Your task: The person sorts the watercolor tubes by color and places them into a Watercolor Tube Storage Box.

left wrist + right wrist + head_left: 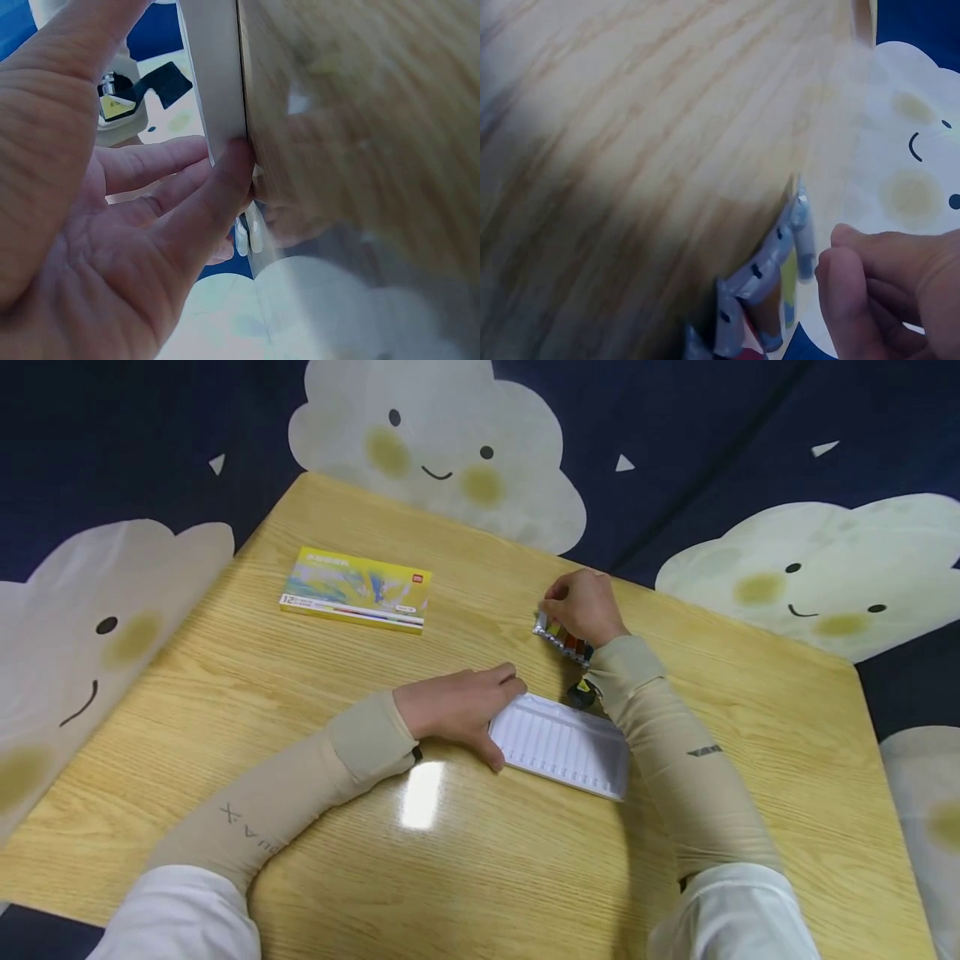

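Note:
My left hand (461, 706) grips the left end of a white paint palette (558, 745) lying flat on the table, with the thumb at its near edge and the fingers at its far edge. In the left wrist view, the palette's side (214, 82) runs between thumb and fingers. Farther back, my right hand (588, 608) is at a row of paint tubes (573, 646) with silver crimped ends. The right wrist view puts its curled thumb and forefinger together beside the outermost silver-white tube (803, 232), with a narrow gap showing between them and the tube.
A yellow paint box (356, 589) lies at the back left of the wooden table (337, 877). Between tubes and palette, a small black object with a yellow mark (582, 693) sits by the right cuff. A dark blue cloth with clouds (435, 435) hangs behind the table.

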The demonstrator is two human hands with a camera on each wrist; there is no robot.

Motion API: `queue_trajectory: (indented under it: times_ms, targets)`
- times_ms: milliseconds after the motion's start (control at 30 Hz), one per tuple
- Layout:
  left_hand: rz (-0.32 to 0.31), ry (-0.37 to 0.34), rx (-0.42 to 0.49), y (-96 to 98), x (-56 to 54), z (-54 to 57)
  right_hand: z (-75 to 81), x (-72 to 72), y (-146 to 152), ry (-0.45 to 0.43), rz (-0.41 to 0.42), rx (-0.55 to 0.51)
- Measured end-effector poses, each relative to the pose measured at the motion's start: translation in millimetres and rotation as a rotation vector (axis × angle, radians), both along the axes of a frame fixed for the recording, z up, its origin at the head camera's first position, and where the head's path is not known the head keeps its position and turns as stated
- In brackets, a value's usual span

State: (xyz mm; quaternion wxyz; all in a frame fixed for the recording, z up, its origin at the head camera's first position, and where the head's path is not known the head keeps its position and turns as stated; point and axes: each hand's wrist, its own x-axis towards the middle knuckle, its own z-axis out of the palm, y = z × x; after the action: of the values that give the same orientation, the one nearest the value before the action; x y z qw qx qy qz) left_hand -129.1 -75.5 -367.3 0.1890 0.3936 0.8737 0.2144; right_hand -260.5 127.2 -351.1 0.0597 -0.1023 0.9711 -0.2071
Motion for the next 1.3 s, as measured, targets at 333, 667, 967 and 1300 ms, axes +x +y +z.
queue_trajectory:
  times_ms: [333,667,967,1300]
  targets:
    - [-0.005,0.021,-0.004,0.2,-0.1,-0.1,-4.4,-2.5,-2,0.003,-0.015,0.013]
    - [-0.009,0.034,-0.007,0.5,0.0,-1.2,-3.9,-1.5,-12,-0.012,-0.036,0.032]
    - [-0.005,0.058,-0.009,1.1,0.9,-1.7,-3.9,-1.0,-19,-0.032,-0.054,0.065]
    - [0.003,0.045,-0.006,1.2,0.6,-1.2,-1.3,-2.0,-20,-0.058,-0.033,0.062]
